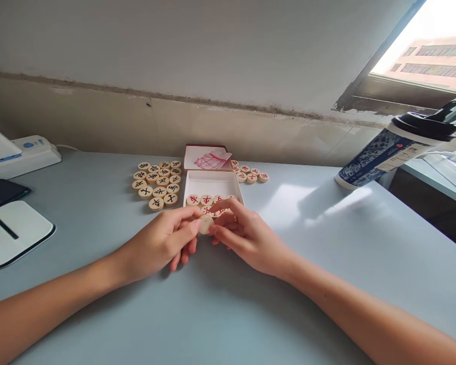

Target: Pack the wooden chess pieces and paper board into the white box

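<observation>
- Head view: the left hand (163, 241) pinches a round wooden piece (206, 225) between thumb and forefinger, its visible face blank.
- The right hand (253, 241) has its thumb at the piece's right edge, with its forefinger arched above, near the box; whether it also grips the piece, I cannot tell.
- The piece is between the two hands, just in front of the open box (213, 181).
- Red-marked pieces (193, 199) lie in the near part of the box.
- Behind it, the lid (191, 154) holds a red-lined sheet (213, 160).
- Black-marked pieces (162, 181) cluster left of the box; more red-marked discs (252, 178) lie right.
</observation>
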The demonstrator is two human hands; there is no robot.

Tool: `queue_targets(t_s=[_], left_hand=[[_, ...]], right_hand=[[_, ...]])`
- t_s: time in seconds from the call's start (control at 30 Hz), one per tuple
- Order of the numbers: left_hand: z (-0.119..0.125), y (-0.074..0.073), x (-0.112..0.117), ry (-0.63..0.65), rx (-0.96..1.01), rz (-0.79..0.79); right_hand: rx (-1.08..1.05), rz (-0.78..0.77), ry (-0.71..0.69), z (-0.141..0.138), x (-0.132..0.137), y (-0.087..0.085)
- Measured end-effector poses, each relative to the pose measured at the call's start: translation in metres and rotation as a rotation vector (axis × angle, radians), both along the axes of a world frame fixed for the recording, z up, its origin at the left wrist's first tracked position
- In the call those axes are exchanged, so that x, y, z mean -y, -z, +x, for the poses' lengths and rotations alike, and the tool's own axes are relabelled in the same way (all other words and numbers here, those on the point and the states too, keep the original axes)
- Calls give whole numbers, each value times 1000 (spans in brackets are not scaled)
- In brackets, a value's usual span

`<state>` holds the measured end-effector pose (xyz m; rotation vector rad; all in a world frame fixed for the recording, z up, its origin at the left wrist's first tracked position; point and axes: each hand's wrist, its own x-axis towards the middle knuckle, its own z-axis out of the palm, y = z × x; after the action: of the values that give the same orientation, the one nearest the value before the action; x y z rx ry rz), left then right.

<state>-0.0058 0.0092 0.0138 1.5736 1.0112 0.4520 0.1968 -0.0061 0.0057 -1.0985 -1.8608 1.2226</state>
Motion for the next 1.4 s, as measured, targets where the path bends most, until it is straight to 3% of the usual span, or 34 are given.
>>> queue_targets(t_s=[0.5,0.77,0.97,1.1,1.4], left_hand=[[0,1,2,-6,-28,-31],[4,2,4,-49,-16,-29],[2,-1,1,-4,-23,-48],[-1,0,-2,38,11,-89],[-1,7,-1,-8,55,-75]], right_hand=[[56,65,31,-1,5,-5],[233,310,99,-1,5,3],[279,418,121,-1,8,5],[277,418,114,-2,9,3],[320,365,23,-2,9,2]])
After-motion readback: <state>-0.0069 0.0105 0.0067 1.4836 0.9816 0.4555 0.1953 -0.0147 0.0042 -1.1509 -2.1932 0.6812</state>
